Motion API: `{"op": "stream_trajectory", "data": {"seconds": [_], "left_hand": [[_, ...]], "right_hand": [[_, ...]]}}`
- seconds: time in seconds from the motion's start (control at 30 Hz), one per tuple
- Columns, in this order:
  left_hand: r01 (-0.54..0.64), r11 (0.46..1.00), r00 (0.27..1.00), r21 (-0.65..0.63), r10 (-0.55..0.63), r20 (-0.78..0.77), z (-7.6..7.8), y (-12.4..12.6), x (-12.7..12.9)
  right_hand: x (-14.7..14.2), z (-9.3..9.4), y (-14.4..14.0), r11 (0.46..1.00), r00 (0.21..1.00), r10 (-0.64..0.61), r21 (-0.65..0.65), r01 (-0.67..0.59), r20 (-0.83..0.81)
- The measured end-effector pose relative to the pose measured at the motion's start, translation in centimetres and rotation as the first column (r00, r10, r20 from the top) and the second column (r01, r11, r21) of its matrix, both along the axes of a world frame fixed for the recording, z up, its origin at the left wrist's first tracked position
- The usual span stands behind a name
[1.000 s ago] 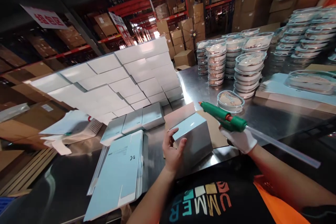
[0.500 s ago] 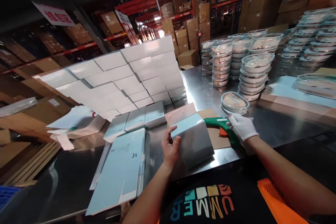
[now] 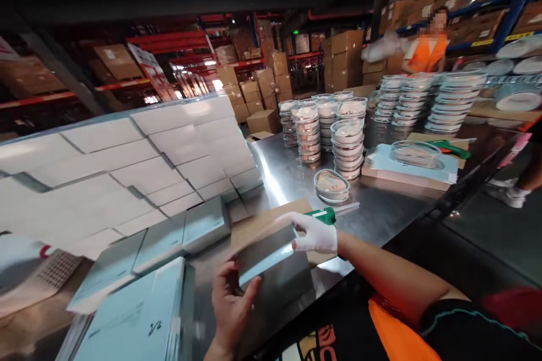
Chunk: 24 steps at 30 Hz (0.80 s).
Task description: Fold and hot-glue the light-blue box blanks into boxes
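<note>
right now both hands are on a small pale blue box [image 3: 271, 256] at the near edge of the steel table [image 3: 381, 211], over a brown cardboard sheet [image 3: 262, 220]. the left hand [image 3: 231, 307] grips the box from below, thumb and fingers clamped on its near corner, and the gloved right hand [image 3: 313, 232] lies flat along the top edge, fingers spread and pressing a flap rather than curled round anything. the green glue gun [image 3: 324, 214] lies on the table just behind the glove, touching no hand. i'd judge this as the closing step: a glued flap being held shut. the next move would call for steady pressure from the glove until the flap stays down, with the left hand keeping the box square. a lone clear lidded dish [image 3: 331, 185] sits just beyond the gun, with stacks of the same dishes [image 3: 347, 144] behind. finished white boxes [image 3: 169, 146] are piled to the left, flat blue box blanks [image 3: 135, 321] nearest the body
</note>
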<state>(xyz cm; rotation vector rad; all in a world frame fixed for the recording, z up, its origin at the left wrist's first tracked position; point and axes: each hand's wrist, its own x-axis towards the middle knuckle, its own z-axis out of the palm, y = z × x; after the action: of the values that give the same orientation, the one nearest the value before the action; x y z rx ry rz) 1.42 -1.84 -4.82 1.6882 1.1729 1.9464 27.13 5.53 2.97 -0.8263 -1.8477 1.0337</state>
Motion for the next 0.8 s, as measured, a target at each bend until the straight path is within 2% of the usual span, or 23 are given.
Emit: {"op": "stream_trajectory", "data": {"seconds": [0.07, 0.1, 0.2, 0.33, 0.47, 0.53, 0.63, 0.73, 0.8], "left_hand": [[0.103, 0.988, 0.992, 0.115, -0.11, 0.057, 1.0, -0.6, 0.4], [0.147, 0.975, 0.988, 0.167, -0.154, 0.031, 1.8, -0.8, 0.5], [0.232, 0.951, 0.947, 0.202, -0.174, -0.271, 4.2, -1.0, -0.2], [0.284, 0.95, 0.815, 0.133, -0.167, -0.555, 6.5, -0.3, -2.1], [0.434, 0.891, 0.674, 0.133, -0.224, -0.704, 7.1, 0.9, -2.8], [0.497, 0.854, 0.654, 0.154, -0.252, -0.713, 7.1, 1.2, -2.7], [0.519, 0.839, 0.651, 0.167, -0.261, -0.712, 7.0, 1.3, -2.8], [0.513, 0.842, 0.649, 0.168, -0.252, -0.718, 6.9, 1.2, -2.7], [0.505, 0.846, 0.645, 0.168, -0.241, -0.726, 6.8, 1.0, -2.5]], "right_hand": [[1.4, 0.0, -0.6, 0.989, 0.993, 0.111, 0.098, -0.115, 0.039], [1.9, -0.2, -0.9, 0.967, 0.984, 0.165, 0.184, -0.174, 0.062], [2.8, -1.1, -1.7, 0.878, 0.975, 0.202, 0.424, -0.222, 0.093], [2.4, -1.6, -2.5, 0.834, 0.976, 0.191, 0.506, -0.22, 0.108], [1.5, -1.0, -2.7, 0.79, 0.962, 0.216, 0.549, -0.273, 0.168], [1.2, -0.5, -2.8, 0.789, 0.96, 0.216, 0.546, -0.28, 0.181], [1.2, -0.2, -2.7, 0.786, 0.961, 0.191, 0.556, -0.271, 0.198], [1.5, -1.5, -2.4, 0.779, 0.963, 0.17, 0.571, -0.261, 0.209], [1.8, -3.4, -2.3, 0.831, 0.976, 0.111, 0.52, -0.195, 0.189]]}}
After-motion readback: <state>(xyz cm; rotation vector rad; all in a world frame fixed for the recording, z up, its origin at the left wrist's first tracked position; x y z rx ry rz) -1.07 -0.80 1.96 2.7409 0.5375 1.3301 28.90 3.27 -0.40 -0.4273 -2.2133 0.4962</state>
